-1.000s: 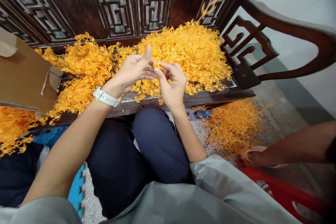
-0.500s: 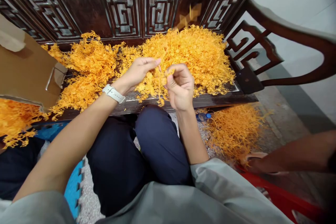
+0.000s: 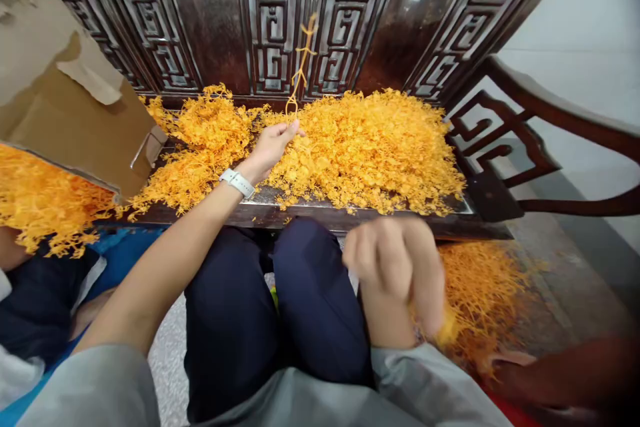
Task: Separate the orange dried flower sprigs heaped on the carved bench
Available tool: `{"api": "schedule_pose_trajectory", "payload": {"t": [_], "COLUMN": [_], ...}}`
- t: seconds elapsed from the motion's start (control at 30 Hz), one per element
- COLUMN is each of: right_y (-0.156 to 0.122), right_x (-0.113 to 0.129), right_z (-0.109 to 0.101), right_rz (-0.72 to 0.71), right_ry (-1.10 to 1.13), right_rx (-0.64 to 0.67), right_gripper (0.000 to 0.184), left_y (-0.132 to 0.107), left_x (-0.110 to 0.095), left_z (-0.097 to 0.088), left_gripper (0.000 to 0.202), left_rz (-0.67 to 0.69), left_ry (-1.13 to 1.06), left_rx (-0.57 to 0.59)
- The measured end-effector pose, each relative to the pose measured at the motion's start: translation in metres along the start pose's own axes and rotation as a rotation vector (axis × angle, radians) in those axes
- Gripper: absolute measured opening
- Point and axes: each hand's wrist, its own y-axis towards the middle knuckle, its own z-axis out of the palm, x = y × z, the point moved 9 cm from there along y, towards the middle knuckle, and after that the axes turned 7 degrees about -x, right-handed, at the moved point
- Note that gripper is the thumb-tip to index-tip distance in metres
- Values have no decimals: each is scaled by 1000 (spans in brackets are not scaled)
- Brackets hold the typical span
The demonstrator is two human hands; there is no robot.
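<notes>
My left hand (image 3: 270,147), with a pale watch on its wrist, pinches the lower looped end of a thin, branched orange plastic stem (image 3: 301,70). The stem stands up from the fingertips in front of the carved wood. Below the bench's front edge, my right hand (image 3: 395,267) is blurred by motion, its fingers curled downward. A smeared yellow-orange patch (image 3: 449,327) shows beside it; whether the hand holds this cannot be made out. Under and beyond my left hand lies a large heap of small orange plastic pieces (image 3: 380,147).
A smaller orange heap (image 3: 210,127) lies left on the dark wooden bench (image 3: 325,217). A torn cardboard box (image 3: 95,120) stands further left, with orange pieces (image 3: 45,207) beneath it. On the floor at right are bare orange stems (image 3: 480,287), close to another person's leg (image 3: 575,373).
My hands have parted. The right one has swung down and toward me, while the left now holds the stem upright. The view has shifted, and the blurred orange piece near the backrest is gone.
</notes>
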Motion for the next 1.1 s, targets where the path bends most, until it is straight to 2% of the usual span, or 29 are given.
{"api": "schedule_pose_trajectory", "payload": {"t": [0.07, 0.13, 0.2, 0.27, 0.33, 0.43, 0.53, 0.63, 0.7, 0.8, 0.87, 0.97, 1.03, 1.1], "right_y": [-18, -51, -78, -88, -87, -94, -113, -128, -132, -119, -100, -80, -80, -84], "right_x": [5, -4, -15, -23, -23, -21, -32, -52, -57, -47, -39, -40, -39, -28], "right_z": [-54, -103, -127, -133, -131, -130, -134, -137, -138, -137, -133, -128, -127, -122], "right_rz": [-103, -138, -81, 25, 57, -15, -32, 70, 112, 101, 79, 145, 157, 66], "right_ry": [143, 109, -81, -283, -385, -294, -91, 12, -58, -370, -604, -841, -934, -1063], "right_rx": [-470, -957, -1296, -1465, -1541, -1681, -1844, -1918, -1933, -1846, -1709, -1516, -1491, -1537], "right_gripper": [15, 7, 18, 30, 34, 34, 40, 37, 39, 40, 36, 32, 29, 25], "left_y": [-7, -15, -23, -29, -32, -35, -36, -37, -39, -42, -43, -46, -48, -46], "left_x": [-8, -15, -22, -26, -28, -29, -30, -29, -28, -25, -25, -26, -28, -32], "left_z": [5, 10, 16, 21, 23, 25, 26, 28, 32, 40, 43, 48, 51, 48], "left_gripper": [38, 39, 36, 34, 35, 41, 36, 28, 33, 39, 42, 48, 46, 40], "left_rz": [42, 47, 40, 28, 18, 16, 1, -37, -55, -42, -25, -20, -15, 4], "left_ry": [-26, -48, -51, -52, -61, -79, -95, -128, -127, -78, -63, -74, -57, -28], "left_rx": [92, 149, 215, 286, 331, 380, 407, 411, 434, 475, 487, 524, 539, 459]}}
